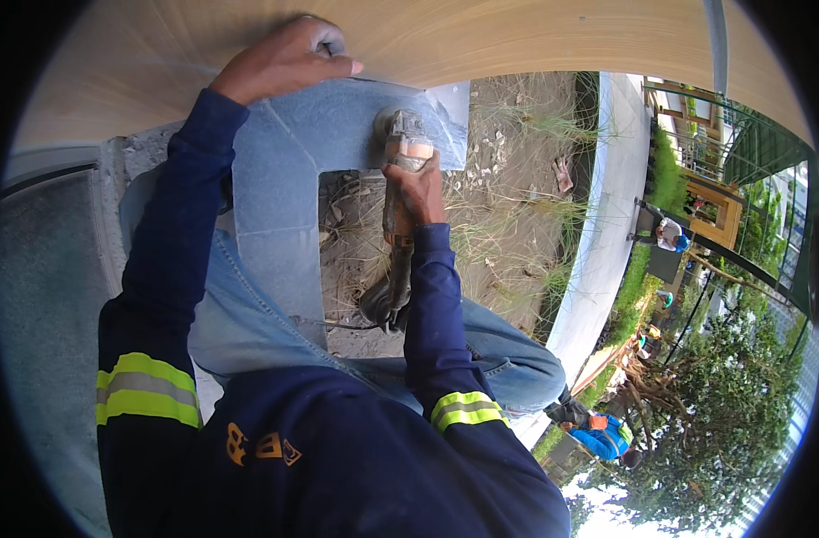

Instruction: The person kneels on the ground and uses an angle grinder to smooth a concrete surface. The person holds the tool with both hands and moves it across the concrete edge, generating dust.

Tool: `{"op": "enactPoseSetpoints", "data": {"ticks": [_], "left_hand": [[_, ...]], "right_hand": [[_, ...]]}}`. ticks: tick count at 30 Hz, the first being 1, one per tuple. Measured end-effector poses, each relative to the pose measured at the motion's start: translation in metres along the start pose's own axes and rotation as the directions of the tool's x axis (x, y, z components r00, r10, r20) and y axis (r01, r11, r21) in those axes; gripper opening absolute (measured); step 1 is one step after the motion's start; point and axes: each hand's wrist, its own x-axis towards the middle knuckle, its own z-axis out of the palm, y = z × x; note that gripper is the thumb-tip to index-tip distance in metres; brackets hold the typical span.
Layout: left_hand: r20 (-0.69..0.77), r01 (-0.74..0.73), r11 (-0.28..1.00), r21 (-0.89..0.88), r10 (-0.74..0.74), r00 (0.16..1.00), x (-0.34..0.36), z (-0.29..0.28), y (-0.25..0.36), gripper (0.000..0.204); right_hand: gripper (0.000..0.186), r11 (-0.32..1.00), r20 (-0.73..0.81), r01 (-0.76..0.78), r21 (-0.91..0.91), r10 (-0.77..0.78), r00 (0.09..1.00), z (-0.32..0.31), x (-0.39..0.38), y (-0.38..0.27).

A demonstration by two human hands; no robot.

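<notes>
My right hand (417, 186) is wrapped round the body of a dusty orange-brown angle grinder (397, 213). The grinder's metal head (409, 125) points away from me, and its disc side meets the grey stone slab (347, 117). What the disc does to the surface is too small to tell. Against the tan panel (481, 36) at the far side rests my left hand (293, 58), its fingers curled in and dusty, the thumb pointing right. I see nothing held in it. A dark cable (338, 325) runs near the grinder's rear end.
Right of the slab lies a bed of soil (508, 197) with dry grass and rubble, edged by a pale concrete kerb (598, 215). People in work clothes (607, 438) are off to the right, among trees and greenery. My jeans-clad legs (257, 314) flank the slab.
</notes>
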Motion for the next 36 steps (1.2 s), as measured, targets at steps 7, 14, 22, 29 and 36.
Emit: {"op": "enactPoseSetpoints", "data": {"ticks": [7,14,22,29,36], "left_hand": [[0.004,-0.019,1.0,-0.008,0.019,1.0,0.006,0.001,0.011,0.046],[-0.039,-0.065,0.998,0.016,0.065,0.997,0.0,0.001,0.011,0.045],[0.067,0.06,0.998,-0.006,-0.059,0.996,-0.001,-0.007,0.023,0.041],[0.045,0.069,0.997,0.02,-0.07,0.997,-0.002,-0.013,0.015,0.039],[-0.016,0.021,1.0,-0.014,-0.021,1.0,-0.009,-0.011,0.015,0.038]], "right_hand": [[0.075,0.999,-0.137,-0.014,0.037,0.019,0.99,-0.038,0.03,0.032],[0.076,0.999,-0.049,0.011,0.048,-0.009,0.999,-0.022,-0.012,0.026],[0.072,0.998,0.063,-0.033,0.061,0.03,0.998,-0.006,0.004,-0.02],[0.077,0.998,-0.073,-0.042,-0.045,0.039,0.997,-0.024,0.016,0.008],[0.072,1.0,0.048,-0.011,0.019,0.01,0.999,0.001,-0.004,-0.007]]}}
